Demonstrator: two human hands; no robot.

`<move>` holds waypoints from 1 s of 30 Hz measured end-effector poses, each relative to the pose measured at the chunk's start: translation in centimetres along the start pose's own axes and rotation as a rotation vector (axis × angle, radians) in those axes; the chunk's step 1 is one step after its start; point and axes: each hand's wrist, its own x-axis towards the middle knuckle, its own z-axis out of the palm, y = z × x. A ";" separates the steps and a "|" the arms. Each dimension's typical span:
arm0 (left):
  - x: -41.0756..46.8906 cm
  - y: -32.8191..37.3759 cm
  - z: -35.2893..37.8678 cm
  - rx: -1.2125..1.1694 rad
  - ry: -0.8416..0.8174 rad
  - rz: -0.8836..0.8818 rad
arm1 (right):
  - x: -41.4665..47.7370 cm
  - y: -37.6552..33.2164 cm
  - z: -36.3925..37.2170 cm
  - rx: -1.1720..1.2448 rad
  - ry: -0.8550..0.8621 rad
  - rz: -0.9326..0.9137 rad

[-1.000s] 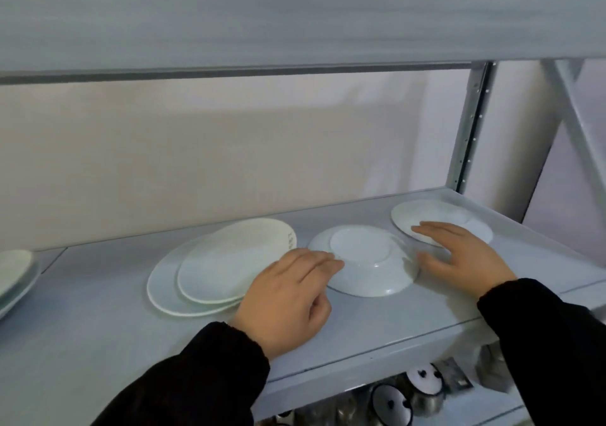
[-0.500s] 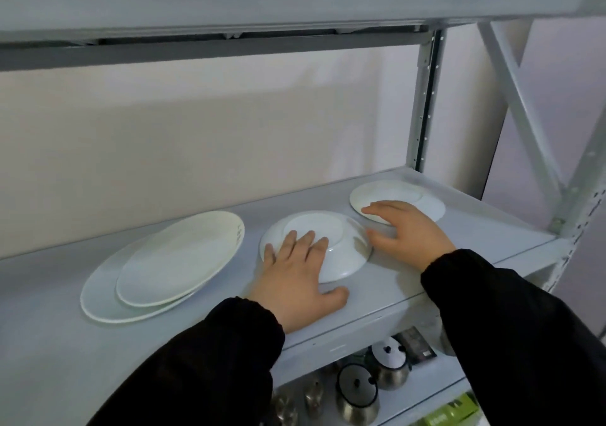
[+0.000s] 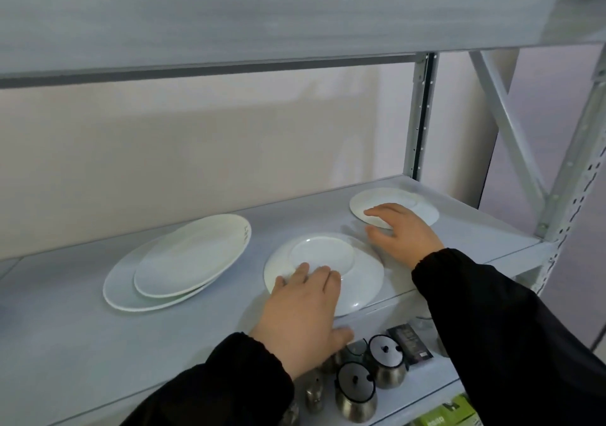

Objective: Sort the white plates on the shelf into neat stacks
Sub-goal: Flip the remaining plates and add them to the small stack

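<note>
On the grey metal shelf [image 3: 82, 343], the left hand [image 3: 301, 310] lies flat on an upturned round white plate [image 3: 357, 278]. Its fingers [image 3: 323, 276] are straight and pressed together, their tips at the near edge of the plate's raised foot ring, and the thumb is splayed out along the shelf's front edge. Just beyond those fingertips to the right, the right hand [image 3: 405, 233] rests its gently bent, closed-up fingers on the near rim of a small round white plate [image 3: 423, 210]. Its thumb points toward the upturned plate at that rim's edge; whether it pinches the rim cannot be told. Left of the left fingers, apart from them, a medium white plate [image 3: 190, 255] sits off-centre on a large white plate [image 3: 121, 291]. The medium plate's far rim carries small dark marks, too small to read. Below the left thumb, on the lower shelf, stand steel pots with black-knobbed lids [image 3: 355, 389] and a dark box [image 3: 410, 343] whose print is illegible. A green box [image 3: 449, 412] bears a dark letter-like mark.
</note>
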 end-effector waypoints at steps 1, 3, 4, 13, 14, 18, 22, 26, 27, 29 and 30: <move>0.0 -0.1 -0.1 -0.017 0.045 0.010 | 0.0 0.1 0.0 0.004 -0.001 0.007; -0.3 -0.5 0.2 -0.052 0.137 0.017 | 0.0 0.3 0.1 0.015 0.000 0.019; -0.4 -0.7 0.4 -0.075 0.167 0.015 | 0.0 0.4 0.1 0.021 0.000 0.021; 1.3 -1.2 0.3 -0.114 0.019 -0.078 | 0.2 0.5 0.2 0.011 -0.014 0.023; 1.1 -1.0 0.5 -0.107 0.068 -0.074 | 0.2 0.5 0.1 0.016 -0.015 0.029; -1.3 -0.8 1.9 -0.071 0.354 0.031 | 0.1 0.5 0.2 0.024 -0.015 0.038; -3.3 -0.9 2.7 -0.039 0.440 0.081 | 0.1 0.4 0.1 0.025 -0.014 0.039; -4.0 -1.0 2.7 -0.049 0.447 0.078 | 0.0 0.3 0.2 -0.003 -0.031 0.038; -4.0 -1.0 2.6 -0.045 0.446 0.078 | 0.0 0.3 0.2 -0.007 -0.031 0.036; -4.1 -1.0 2.4 -0.042 0.439 0.076 | 0.0 0.2 0.2 -0.015 -0.033 0.032; -4.2 -1.1 2.3 -0.050 0.432 0.073 | 0.0 0.1 0.2 -0.023 -0.037 0.028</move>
